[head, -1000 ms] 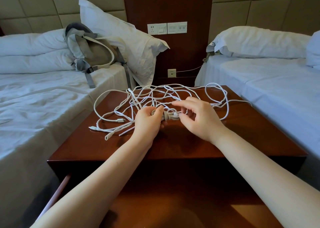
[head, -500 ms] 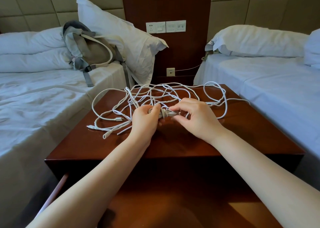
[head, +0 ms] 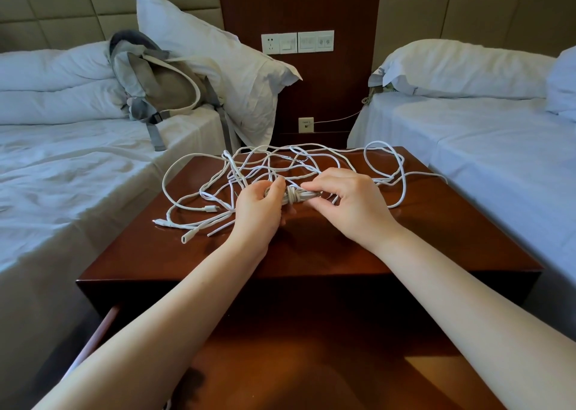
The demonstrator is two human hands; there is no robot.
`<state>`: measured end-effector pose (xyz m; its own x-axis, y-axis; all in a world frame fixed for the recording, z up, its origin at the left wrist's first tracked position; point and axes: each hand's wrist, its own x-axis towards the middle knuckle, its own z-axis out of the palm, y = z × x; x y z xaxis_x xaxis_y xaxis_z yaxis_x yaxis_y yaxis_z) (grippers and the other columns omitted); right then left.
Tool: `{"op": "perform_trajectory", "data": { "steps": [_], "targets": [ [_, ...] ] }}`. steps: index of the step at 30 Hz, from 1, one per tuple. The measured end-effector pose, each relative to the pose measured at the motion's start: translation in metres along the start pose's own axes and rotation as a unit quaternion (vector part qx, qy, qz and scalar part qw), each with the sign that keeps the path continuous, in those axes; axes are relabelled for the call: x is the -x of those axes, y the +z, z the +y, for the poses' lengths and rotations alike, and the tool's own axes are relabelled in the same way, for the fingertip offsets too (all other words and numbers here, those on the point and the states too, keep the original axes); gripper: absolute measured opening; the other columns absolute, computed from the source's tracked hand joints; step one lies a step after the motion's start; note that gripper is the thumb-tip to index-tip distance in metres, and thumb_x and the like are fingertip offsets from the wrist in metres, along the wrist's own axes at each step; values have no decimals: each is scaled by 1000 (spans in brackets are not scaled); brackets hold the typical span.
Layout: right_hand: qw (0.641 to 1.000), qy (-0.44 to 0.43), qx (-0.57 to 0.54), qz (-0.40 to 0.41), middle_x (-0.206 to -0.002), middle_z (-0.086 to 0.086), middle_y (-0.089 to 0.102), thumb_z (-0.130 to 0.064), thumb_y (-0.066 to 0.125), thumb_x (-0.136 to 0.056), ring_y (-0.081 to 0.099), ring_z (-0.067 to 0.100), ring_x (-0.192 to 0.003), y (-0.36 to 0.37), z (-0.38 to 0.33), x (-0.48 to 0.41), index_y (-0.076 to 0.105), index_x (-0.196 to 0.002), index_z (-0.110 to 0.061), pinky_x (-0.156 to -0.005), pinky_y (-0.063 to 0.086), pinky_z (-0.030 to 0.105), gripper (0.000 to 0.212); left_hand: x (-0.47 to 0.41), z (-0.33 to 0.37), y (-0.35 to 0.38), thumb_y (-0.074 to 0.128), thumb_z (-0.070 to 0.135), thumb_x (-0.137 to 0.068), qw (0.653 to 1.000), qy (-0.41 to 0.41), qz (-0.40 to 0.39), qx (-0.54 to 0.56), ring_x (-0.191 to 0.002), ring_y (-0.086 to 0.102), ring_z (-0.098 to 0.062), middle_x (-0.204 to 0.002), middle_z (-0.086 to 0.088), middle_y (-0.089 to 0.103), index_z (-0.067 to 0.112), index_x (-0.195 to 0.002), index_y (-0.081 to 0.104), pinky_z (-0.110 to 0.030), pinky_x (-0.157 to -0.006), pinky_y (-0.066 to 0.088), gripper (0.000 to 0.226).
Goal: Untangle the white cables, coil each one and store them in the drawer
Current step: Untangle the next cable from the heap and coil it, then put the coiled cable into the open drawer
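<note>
Untangling step. The left hand point(head: 257, 210) grips 1 end of a wrapped bundle point(head: 296, 195) within the white cables point(head: 249, 172). The right hand point(head: 349, 205) pinches its other end. The loose loops lie spread on the surface point(head: 436, 222) around both hands. Best practice is probably to steady the bundle, slacken its binding turns first, and draw out 1 strand at a time, since hard pulling would likely tighten knots. The drawer point(head: 311, 363) appears open below.
</note>
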<state>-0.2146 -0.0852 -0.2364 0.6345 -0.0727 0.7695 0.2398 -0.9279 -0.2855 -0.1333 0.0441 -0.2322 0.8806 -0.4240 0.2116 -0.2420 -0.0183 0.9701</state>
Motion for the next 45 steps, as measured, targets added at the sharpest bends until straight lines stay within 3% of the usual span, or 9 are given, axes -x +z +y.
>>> {"op": "perform_trajectory", "data": {
  "steps": [7,15,19,23,28,32,36,40,45],
  "targets": [
    [999,26,6,-45,-102,-6,69,-23,71,-82,62,9,-93,1,-5,1,67,-110,-19,-73,48,19,28,-2,-2,1,46,27,-97,1000,5,0,3,-64,55,-27,-71,-14,62,-4,-85,61,-38,-59,44,36],
    [999,23,2,-47,-99,0,70,-21,69,-84,64,18,-90,-4,-26,-6,69,-105,-12,-75,53,34,23,13,17,-15,39,31,-97,1000,11,-22,-5,-65,55,-25,-69,-13,61,1,-80,61,-43,-61,49,41],
    [999,9,-14,-29,-92,0,68,-19,70,-82,62,18,-84,-4,-53,-6,69,-101,-13,-71,51,36,20,30,32,-43,35,25,-101,995,63,-1,-76,-46,54,-11,-69,-12,61,-4,-86,59,-19,-42,40,40],
    [999,-4,-28,-37,-90,-2,68,-22,71,-82,61,15,-80,2,-85,2,69,-100,-14,-70,52,35,20,52,36,-75,41,25,-99,991,69,18,-110,-43,50,-13,-60,-12,57,2,-79,59,-21,-40,37,35],
    [992,15,-85,-93,-95,2,69,-21,71,-82,62,15,-86,18,-123,21,70,-101,-12,-78,50,30,21,82,21,-120,52,14,-92,972,87,17,-219,-53,47,-12,-57,-1,52,-4,-77,62,-35,-61,42,25],
    [980,53,-104,-159,-95,3,69,-17,67,-82,61,18,-89,37,-151,40,71,-104,-12,-82,48,34,23,98,2,-148,53,12,-92,955,60,2,-289,-47,48,-6,-57,1,54,4,-75,63,-23,-51,42,21],
    [966,93,-121,-207,-101,2,70,-14,68,-81,60,9,-85,51,-164,50,70,-108,-14,-81,43,20,26,107,-7,-168,54,13,-92,946,33,-21,-323,-45,52,-1,-59,5,55,7,-77,64,-11,-45,39,19],
    [951,153,-120,-239,-94,-1,71,-18,71,-81,50,-1,-67,63,-164,59,70,-101,-16,-71,38,16,20,116,-11,-187,57,21,-90,895,36,-46,-442,-74,56,-12,-77,4,63,14,-88,68,-22,-64,36,12],
    [940,203,-73,-266,-93,-2,70,-22,72,-80,51,6,-75,70,-156,70,70,-100,-16,-76,42,22,21,129,-20,-193,59,17,-88,896,52,-53,-437,-78,54,-13,-82,3,62,11,-91,68,-21,-66,34,11]
  ]
}}
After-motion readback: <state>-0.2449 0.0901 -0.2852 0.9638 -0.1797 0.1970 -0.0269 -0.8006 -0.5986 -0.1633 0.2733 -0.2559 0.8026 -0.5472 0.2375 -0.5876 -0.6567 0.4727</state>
